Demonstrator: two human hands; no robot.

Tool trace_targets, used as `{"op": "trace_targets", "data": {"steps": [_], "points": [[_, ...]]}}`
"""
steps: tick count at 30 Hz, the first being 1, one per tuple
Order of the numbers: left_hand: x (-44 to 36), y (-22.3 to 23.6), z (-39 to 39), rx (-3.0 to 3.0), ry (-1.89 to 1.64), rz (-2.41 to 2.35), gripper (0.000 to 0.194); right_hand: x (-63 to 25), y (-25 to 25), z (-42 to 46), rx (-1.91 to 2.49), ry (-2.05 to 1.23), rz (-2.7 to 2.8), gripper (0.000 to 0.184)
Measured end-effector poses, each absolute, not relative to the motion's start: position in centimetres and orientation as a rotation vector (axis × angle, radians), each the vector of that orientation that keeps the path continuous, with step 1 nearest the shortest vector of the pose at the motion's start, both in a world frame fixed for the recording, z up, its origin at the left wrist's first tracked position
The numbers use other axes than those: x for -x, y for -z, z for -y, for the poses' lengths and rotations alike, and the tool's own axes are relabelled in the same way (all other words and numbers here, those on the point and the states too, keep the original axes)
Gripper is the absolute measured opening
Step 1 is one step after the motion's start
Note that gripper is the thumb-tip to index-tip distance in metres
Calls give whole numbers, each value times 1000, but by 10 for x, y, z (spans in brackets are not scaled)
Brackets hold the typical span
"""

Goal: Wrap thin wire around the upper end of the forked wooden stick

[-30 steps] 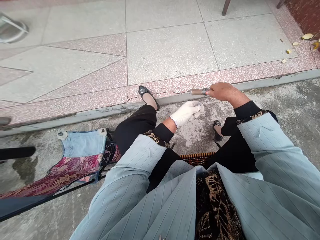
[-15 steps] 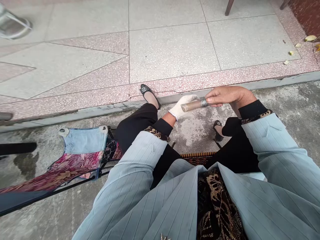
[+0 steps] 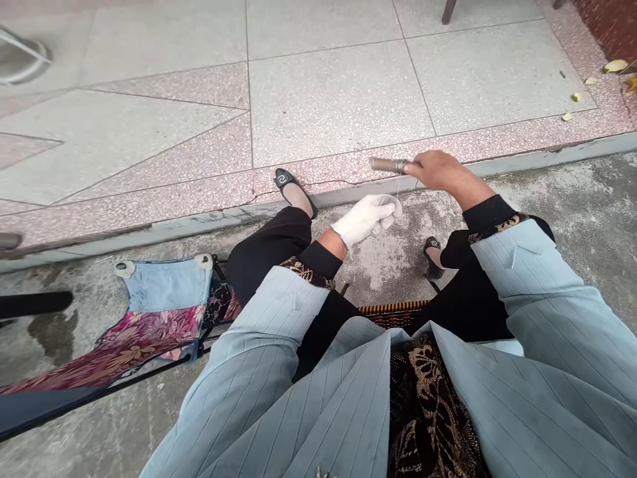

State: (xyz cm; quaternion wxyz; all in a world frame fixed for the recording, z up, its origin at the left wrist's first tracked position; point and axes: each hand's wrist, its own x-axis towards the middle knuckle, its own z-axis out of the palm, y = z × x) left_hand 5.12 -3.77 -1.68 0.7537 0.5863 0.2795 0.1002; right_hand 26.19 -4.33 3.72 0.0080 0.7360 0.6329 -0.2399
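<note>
My right hand, bare, grips one end of a brownish tube. Several turns of a thin silvery strand are wound on the tube beside my fingers. The tube lies nearly level, its free end pointing left. From the winding, one length of the strand runs down to my left hand, which wears a white glove. Thumb and fingers there are closed in a pinch on it, lower than the tube and apart from it. Whether the strand is wire or thread I cannot tell.
A raised step with tiles lies ahead, its edge just beyond my hands. A folding chair with floral and denim cloth stands to the left. A metal container is at upper left. Fallen leaves lie at right.
My left hand has let go of the tube and moved slightly down. My right hand has lifted the tube up and away, with a strand now stretched between the hands.
</note>
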Motion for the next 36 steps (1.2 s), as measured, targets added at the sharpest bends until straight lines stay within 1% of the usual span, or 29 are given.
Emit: {"op": "trace_targets", "data": {"steps": [2,4,6,10,13,16,18,20,24,26,28,31,33,36], "points": [[-55,25,42,-1248,-231,-571,24,-266,-43,47,-2363,1012,-2117,58],[-58,32,41,-1278,-271,-573,22,-267,-52,55,-2270,1335,-2272,59],[-61,36,35,-1363,-316,-628,17,-268,-60,63,-2122,1540,-2356,58],[-59,35,18,-1773,-366,-861,13,-270,-68,69,-1617,1766,-2309,59],[-55,31,9,-2023,-333,-909,12,-271,-64,68,-1222,1830,-2174,58],[-50,28,6,-2299,-272,-940,18,-267,-56,66,-1128,1726,-2081,55],[-47,25,5,-2393,-255,-1005,22,-264,-49,63,-1194,1549,-2038,52],[-45,20,6,-2385,-270,-1039,21,-262,-41,59,-1334,1314,-1993,50],[-45,8,18,-2072,-355,-901,17,-263,-30,45,-1808,842,-1967,49],[-47,5,28,-1792,-366,-794,15,-262,-30,41,-2036,758,-1973,51],[-49,6,37,-1567,-340,-702,15,-258,-36,43,-2205,880,-2005,52],[-46,12,39,-1416,-300,-622,18,-246,-50,53,-2287,1306,-2121,50],[-42,17,35,-1414,-283,-599,17,-237,-59,62,-2213,1579,-2204,49],[-33,19,24,-1502,-333,-654,12,-227,-69,72,-1917,1861,-2303,50]]}}
